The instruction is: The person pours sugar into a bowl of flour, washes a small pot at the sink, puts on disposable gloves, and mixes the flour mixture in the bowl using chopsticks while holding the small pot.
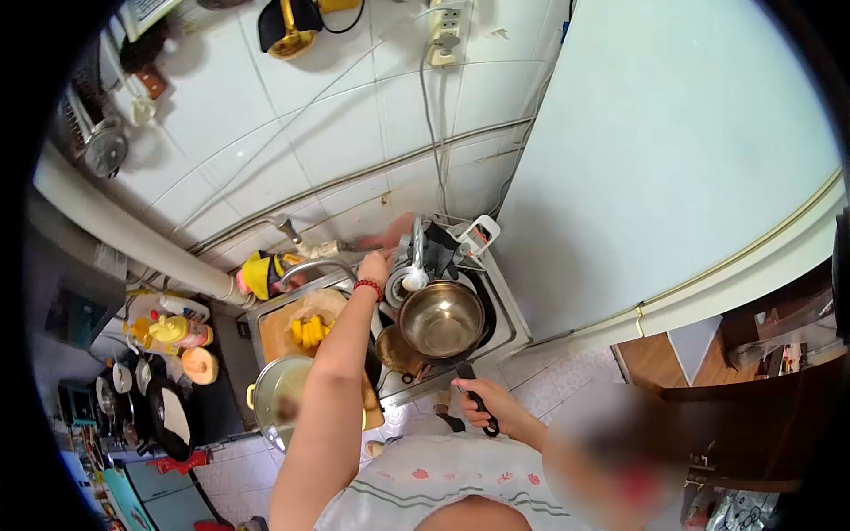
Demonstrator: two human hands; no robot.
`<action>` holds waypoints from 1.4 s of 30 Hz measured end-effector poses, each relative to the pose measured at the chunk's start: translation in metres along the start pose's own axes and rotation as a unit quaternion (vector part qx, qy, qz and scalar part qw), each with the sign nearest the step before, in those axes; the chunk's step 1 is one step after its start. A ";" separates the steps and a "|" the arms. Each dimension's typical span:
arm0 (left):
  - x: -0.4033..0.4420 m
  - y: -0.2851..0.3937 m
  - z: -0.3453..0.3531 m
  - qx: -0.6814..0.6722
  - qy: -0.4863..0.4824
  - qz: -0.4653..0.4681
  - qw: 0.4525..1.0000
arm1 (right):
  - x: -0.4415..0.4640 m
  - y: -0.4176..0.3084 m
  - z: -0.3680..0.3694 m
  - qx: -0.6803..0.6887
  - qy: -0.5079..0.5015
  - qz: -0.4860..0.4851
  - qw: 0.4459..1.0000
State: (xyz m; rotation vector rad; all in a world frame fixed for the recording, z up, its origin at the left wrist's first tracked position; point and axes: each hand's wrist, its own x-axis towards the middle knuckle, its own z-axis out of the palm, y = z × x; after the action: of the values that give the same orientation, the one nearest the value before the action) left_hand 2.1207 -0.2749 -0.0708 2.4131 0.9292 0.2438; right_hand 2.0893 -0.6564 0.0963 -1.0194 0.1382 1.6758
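Observation:
My left hand (374,265), with a red bead bracelet on its wrist, reaches to the back of the sink counter, between the curved metal faucet (319,265) and a white-tipped spout (414,278). Its fingers are too small and partly hidden to show whether they grip anything. Low in front of my body, my right hand (500,405) is closed around a black-handled tool (482,414); its thin tip points up and left, and its kind is unclear. A shiny metal bowl (443,320) sits between the hands, overlapping a brownish round pan or lid (398,349).
Yellow cut pieces (309,332) lie at the left by a large pot (276,396), partly behind my forearm. Farther left are a halved melon (200,365), bottles (181,332) and a black pan (170,416). A large white panel (664,168) stands at the right.

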 end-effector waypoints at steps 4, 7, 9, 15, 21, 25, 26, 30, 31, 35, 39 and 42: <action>0.012 0.001 -0.003 -0.008 0.000 -0.012 1.000 | -0.006 -0.024 0.018 0.006 0.043 0.009 0.999; 0.033 -0.023 0.014 -0.103 0.039 -0.069 0.991 | -0.005 -0.035 0.016 -0.014 0.051 0.012 0.999; 0.049 -0.029 0.022 -0.142 0.051 -0.132 0.980 | -0.002 -0.041 0.009 -0.039 0.025 0.008 0.999; 0.072 -0.047 0.044 -0.175 0.038 -0.261 0.949 | 0.002 -0.049 0.005 -0.085 0.024 0.003 0.996; 0.072 -0.045 0.049 -0.097 0.025 -0.177 0.979 | 0.003 -0.051 0.004 -0.120 0.028 0.014 0.992; 0.063 -0.038 0.046 -0.063 -0.003 -0.110 0.992 | 0.006 -0.047 0.002 -0.131 0.029 0.023 0.991; 0.059 -0.035 0.045 -0.068 -0.002 -0.112 0.991 | 0.007 -0.045 0.001 -0.117 0.021 0.020 0.993; 0.051 -0.037 0.040 -0.067 -0.021 -0.096 0.993 | 0.011 -0.041 0.001 -0.070 0.001 0.026 0.997; 0.047 -0.030 0.034 -0.066 -0.024 -0.089 0.994 | 0.011 -0.041 0.001 -0.059 0.001 0.032 0.998; 0.039 -0.027 0.023 -0.039 -0.078 -0.031 0.996 | 0.013 -0.040 0.001 -0.025 -0.003 0.048 0.999; 0.042 -0.034 0.030 -0.019 -0.092 -0.015 0.996 | 0.016 -0.042 0.000 -0.014 -0.007 0.062 0.998; 0.039 -0.021 0.016 -0.051 -0.106 -0.047 0.992 | 0.017 -0.042 -0.003 -0.012 -0.003 0.066 0.998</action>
State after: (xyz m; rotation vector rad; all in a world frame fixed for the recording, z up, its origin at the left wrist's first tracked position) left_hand 2.1433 -0.2430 -0.0968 2.2444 0.9068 -0.0009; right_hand 2.1256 -0.6299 0.0995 -1.0413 0.1846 1.8040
